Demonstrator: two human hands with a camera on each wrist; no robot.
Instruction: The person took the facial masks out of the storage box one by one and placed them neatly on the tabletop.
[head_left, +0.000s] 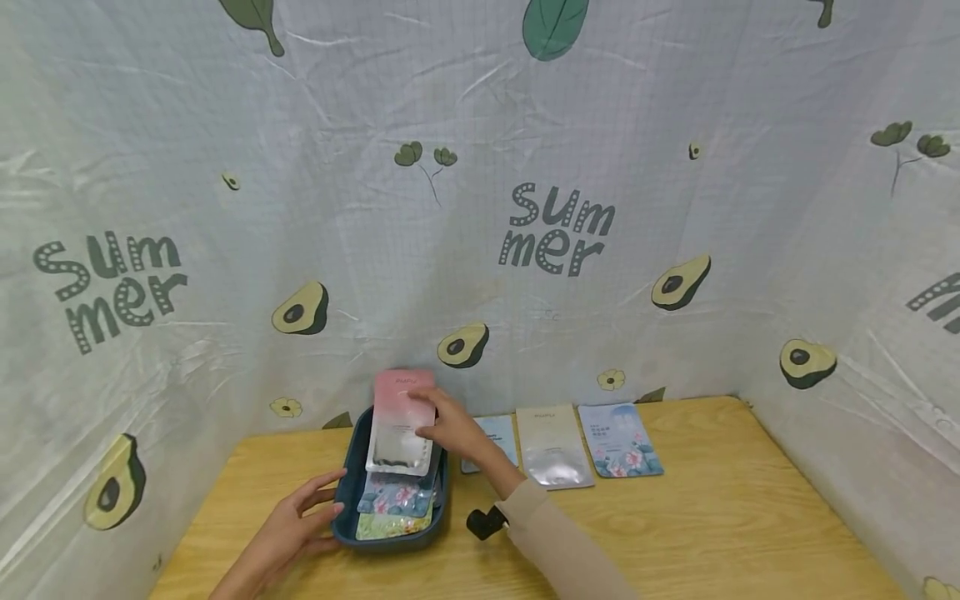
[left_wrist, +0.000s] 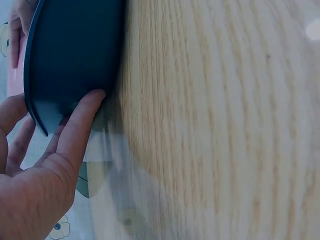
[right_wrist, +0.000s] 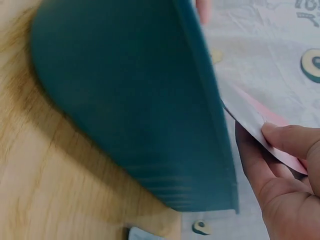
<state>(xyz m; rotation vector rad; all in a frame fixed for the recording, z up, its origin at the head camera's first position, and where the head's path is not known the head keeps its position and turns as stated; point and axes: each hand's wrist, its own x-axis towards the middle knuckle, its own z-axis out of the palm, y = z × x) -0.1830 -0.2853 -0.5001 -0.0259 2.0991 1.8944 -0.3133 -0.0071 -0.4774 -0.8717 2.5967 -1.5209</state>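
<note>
My right hand point(head_left: 453, 425) pinches a pink and silver face mask packet point(head_left: 402, 433) by its right edge, thumb on one face and fingers under the other in the right wrist view. The packet is over the far part of a dark blue plastic bin point(head_left: 390, 544). Beneath it in the bin lie a blue floral packet point(head_left: 393, 497) and a green-yellow packet point(head_left: 390, 525). At the bin's left side is my left hand point(head_left: 300, 521), its extended fingers touching the rim and outer wall point(left_wrist: 75, 65).
Right of the bin, a light blue packet point(head_left: 498, 437), a beige and silver packet point(head_left: 555, 454) and a blue floral packet point(head_left: 621, 440) lie in a row on the wooden table point(head_left: 675, 533). Behind rises a printed cloth point(head_left: 420, 250). A black object point(head_left: 483, 523) shows by the right wrist.
</note>
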